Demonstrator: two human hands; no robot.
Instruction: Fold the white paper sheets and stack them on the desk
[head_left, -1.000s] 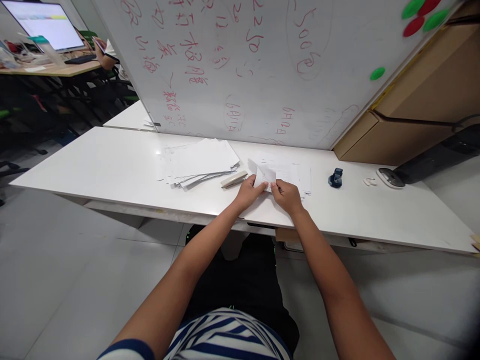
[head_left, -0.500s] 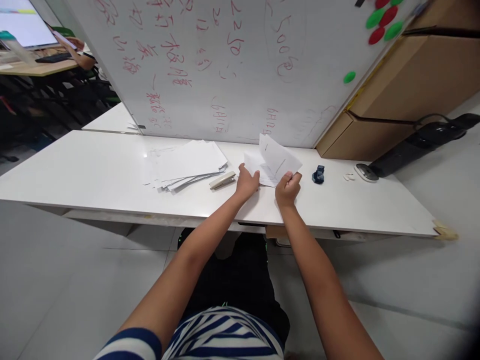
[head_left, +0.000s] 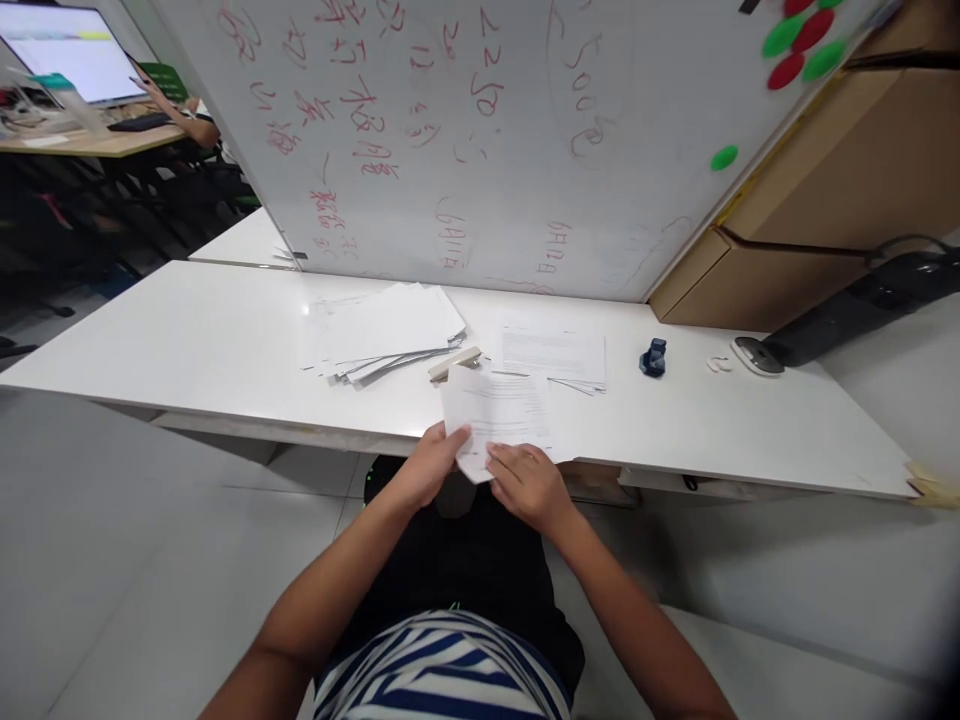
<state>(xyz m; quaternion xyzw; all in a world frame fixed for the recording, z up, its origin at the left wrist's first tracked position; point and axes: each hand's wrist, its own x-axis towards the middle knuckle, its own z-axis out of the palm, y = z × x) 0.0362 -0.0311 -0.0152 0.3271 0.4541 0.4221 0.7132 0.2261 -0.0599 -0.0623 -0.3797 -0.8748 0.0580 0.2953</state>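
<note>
Printed paper [head_left: 499, 405] is held over the table's front edge, tilted toward me. My left hand [head_left: 435, 462] is closed on its lower left corner, thumb on top. My right hand [head_left: 529, 483] has its fingers laid across the lower edge of the same paper; whether the thumb grips from below is hidden. Just behind the held paper lies a beige stapler [head_left: 455, 364], partly covered. A small stack of printed sheets [head_left: 555, 352] rests flat behind it to the right. To the left is a larger, uneven pile of papers [head_left: 394, 325].
A whiteboard [head_left: 480, 150] with red writing stands along the white table's [head_left: 202, 340] back edge. On the right are a dark blue object [head_left: 653, 358], small white pieces [head_left: 718, 365], a mouse [head_left: 757, 356], a black bottle [head_left: 862, 300] and cardboard boxes [head_left: 832, 170]. Another person's arm [head_left: 184, 120] shows far left.
Both hands have come back toward me with paper, from the tabletop to the front edge. The sheets left behind now lie flat on the table.
</note>
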